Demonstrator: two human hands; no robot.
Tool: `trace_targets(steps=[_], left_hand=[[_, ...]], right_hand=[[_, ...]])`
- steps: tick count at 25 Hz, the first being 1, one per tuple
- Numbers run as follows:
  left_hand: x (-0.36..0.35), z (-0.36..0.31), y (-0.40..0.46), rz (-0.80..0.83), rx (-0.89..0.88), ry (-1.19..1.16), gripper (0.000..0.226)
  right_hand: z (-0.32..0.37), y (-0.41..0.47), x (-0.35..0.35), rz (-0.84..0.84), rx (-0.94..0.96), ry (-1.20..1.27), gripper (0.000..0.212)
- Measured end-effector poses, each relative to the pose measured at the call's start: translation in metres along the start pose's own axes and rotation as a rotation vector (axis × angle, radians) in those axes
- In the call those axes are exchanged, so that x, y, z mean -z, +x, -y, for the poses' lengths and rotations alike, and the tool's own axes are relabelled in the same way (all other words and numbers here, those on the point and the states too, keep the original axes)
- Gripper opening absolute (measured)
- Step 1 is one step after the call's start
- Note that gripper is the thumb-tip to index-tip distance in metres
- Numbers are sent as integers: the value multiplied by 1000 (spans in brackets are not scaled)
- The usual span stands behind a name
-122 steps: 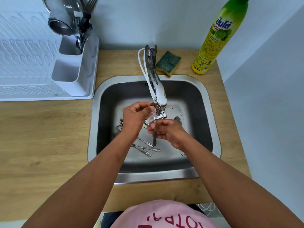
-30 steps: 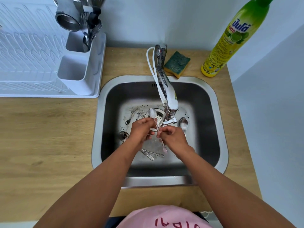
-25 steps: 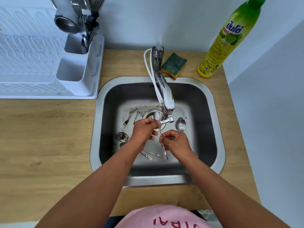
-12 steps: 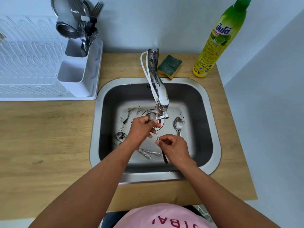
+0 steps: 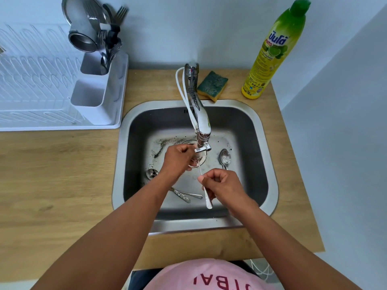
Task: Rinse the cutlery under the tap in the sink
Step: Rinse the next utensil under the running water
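Two hands are working one spoon (image 5: 205, 191) under the tap (image 5: 201, 126) right now. The right hand (image 5: 223, 186) is pinching the handle, fingers curled tight round it, and the handle's end is poking out below those fingers. The left hand (image 5: 178, 158) is closing its curled fingers on the bowl end, just up from the right fingertips and directly under the spout; the bowl itself is hidden behind that hand. Whether water is running cannot be told from here.

Plenty is waiting in the sink (image 5: 270, 164). One loose spoon (image 5: 224, 158) is lying just to the right of the left fingers, and another spoon (image 5: 152, 174) is sitting to the left of that wrist. A couple of handles (image 5: 186, 195) are lying flat just left of the right fingers. Up on the counter, the drying rack (image 5: 100, 101) is already holding forks and other pieces upright in its cup, which look finished.

So the job is looking roughly midway: one piece in hand, at least three or four left to rinse.
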State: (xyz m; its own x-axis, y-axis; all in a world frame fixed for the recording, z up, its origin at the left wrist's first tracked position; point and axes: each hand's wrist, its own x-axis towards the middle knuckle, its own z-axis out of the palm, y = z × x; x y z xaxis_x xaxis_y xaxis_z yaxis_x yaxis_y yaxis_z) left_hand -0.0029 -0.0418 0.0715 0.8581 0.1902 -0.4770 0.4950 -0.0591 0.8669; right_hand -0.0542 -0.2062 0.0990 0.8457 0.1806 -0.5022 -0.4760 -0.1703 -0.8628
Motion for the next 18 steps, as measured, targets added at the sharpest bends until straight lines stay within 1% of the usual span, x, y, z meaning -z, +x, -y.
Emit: trace_targets(steps=[2,4,6,9,12,15,18], left_hand=[[3,-2,3,-82,1,-52,22],[7,-4,4,-106,27,-131,24],[7,-6,1,-45,63,-177,20],[1,-5,-7,81,64,-167,8],[-1,-5,-13,126,65,-172,2],[-1,-3,-14,135,120,-216,12],[0,0,-14,83,161,-241,19]], right_hand=[[5,-7,3,45,-27,38,18],[6,-14,4,58,-58,77,18],[5,-16,3,6,-89,136,15],[5,-13,2,-56,-129,195,8],[9,-3,-1,-42,-193,287,16],[18,13,-6,-56,-253,405,24],[23,26,-13,-126,-226,291,14]])
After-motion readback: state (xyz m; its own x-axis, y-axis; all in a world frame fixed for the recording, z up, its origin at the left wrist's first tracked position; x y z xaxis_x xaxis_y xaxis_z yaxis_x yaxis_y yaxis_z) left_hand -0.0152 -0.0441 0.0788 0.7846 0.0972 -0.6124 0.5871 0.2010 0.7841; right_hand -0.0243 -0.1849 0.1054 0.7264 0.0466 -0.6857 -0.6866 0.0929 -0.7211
